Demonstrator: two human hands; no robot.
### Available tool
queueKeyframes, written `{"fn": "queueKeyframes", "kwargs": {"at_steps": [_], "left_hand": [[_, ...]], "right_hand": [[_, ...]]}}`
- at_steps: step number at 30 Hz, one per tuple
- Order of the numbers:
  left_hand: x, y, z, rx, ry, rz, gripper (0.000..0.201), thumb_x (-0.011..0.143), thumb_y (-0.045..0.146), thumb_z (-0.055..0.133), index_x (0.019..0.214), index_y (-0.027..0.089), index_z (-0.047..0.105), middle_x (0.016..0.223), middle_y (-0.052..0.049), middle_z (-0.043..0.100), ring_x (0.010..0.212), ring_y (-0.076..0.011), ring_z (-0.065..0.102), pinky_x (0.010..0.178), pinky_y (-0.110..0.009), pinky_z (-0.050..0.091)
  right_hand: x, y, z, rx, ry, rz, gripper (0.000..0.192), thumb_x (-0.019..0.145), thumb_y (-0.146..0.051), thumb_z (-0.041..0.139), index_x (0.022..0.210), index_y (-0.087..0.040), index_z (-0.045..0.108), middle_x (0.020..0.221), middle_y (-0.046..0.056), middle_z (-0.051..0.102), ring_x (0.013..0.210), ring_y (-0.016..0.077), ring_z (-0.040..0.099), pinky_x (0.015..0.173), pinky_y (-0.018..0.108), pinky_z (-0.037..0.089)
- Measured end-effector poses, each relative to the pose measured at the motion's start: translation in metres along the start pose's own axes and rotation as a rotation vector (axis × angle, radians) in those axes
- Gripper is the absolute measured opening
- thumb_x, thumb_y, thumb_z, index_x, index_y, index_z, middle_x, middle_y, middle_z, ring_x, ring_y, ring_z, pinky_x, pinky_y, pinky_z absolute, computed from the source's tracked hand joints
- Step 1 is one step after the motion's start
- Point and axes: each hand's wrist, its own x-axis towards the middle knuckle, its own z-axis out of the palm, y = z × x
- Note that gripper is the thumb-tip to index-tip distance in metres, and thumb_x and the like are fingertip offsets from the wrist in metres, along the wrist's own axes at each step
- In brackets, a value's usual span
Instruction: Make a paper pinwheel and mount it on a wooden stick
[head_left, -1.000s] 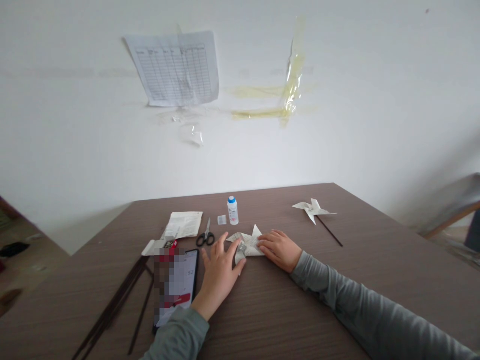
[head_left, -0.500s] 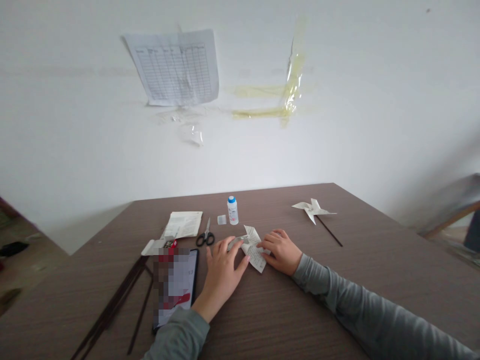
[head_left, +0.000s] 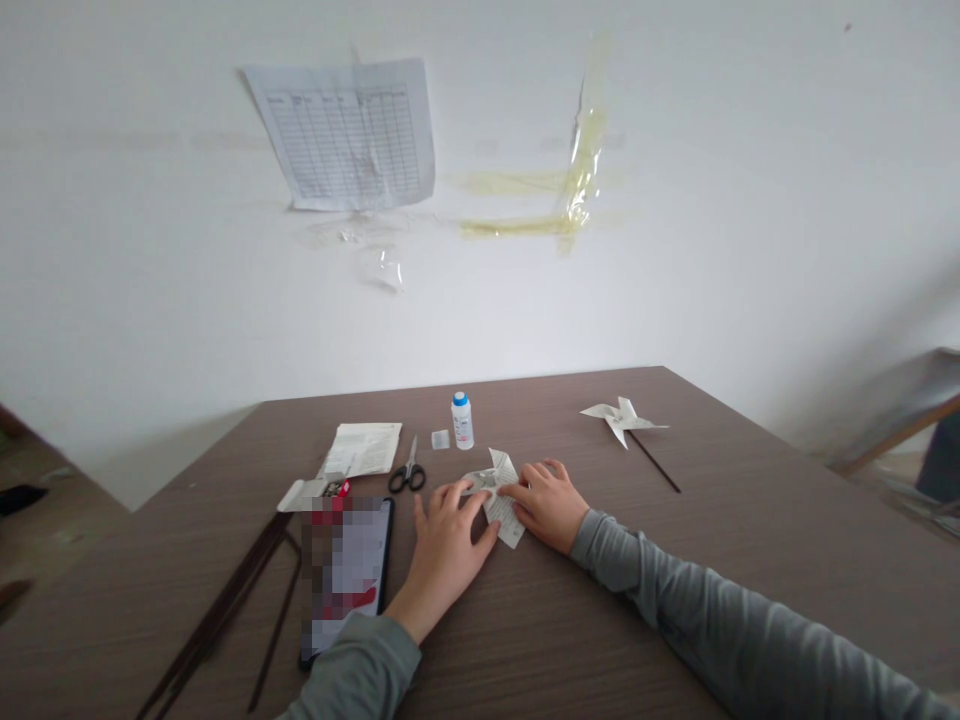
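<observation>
A paper pinwheel [head_left: 504, 512], folded from printed paper, lies on the table between my two hands. My left hand [head_left: 448, 540] grips its left side, with the index fingertip on the left blade and the thumb by the lower blade. From the right, my right hand [head_left: 551, 508] presses its fingertips near the pinwheel's centre and covers the right part. The upper blade points away from me. Farther right lies another paper pinwheel [head_left: 621, 420], with a thin dark stick [head_left: 656, 462] attached.
Behind the hands stands a white bottle with a blue cap [head_left: 463, 422], beside a small clear piece [head_left: 440, 440]. Black-handled scissors [head_left: 407, 478], a stack of printed paper [head_left: 366, 448], a phone [head_left: 349, 580] and several dark sticks [head_left: 217, 610] lie to the left.
My right hand has shifted left, its fingertips now nearer the pinwheel's centre. The left blade shows a little more. My left hand has hardly moved.
</observation>
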Motion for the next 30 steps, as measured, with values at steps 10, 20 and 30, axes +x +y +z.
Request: {"fn": "queueKeyframes", "kwargs": {"at_steps": [10,20,30], "left_hand": [[0.001,0.008,-0.003,0.023,-0.020,0.016,0.043,0.115,0.025,0.086,0.154,0.038,0.097,0.168,-0.015,0.088,0.165,-0.0499,0.075,0.149,-0.095,0.046],[0.002,0.009,-0.011,0.045,-0.084,-0.008,0.044,0.116,0.027,0.085,0.157,0.042,0.096,0.174,-0.012,0.086,0.169,-0.0483,0.073,0.150,-0.095,0.045],[0.002,0.008,-0.014,0.046,-0.115,-0.024,0.052,0.118,0.027,0.085,0.166,0.044,0.091,0.179,-0.011,0.085,0.173,-0.0485,0.071,0.150,-0.096,0.044]], "right_hand": [[-0.001,0.000,0.010,0.033,0.069,0.020,0.046,0.114,-0.016,0.076,0.148,-0.037,0.099,0.129,0.010,0.086,0.127,0.0357,0.079,0.137,0.065,0.052],[-0.001,0.027,0.035,0.090,0.216,-0.094,0.037,0.113,-0.028,0.086,0.141,-0.046,0.103,0.115,0.006,0.089,0.117,0.0347,0.085,0.144,0.077,0.055],[0.000,0.039,0.044,0.166,0.224,-0.083,0.036,0.107,-0.028,0.092,0.132,-0.049,0.106,0.114,0.009,0.091,0.114,0.0399,0.090,0.143,0.084,0.057]]}}
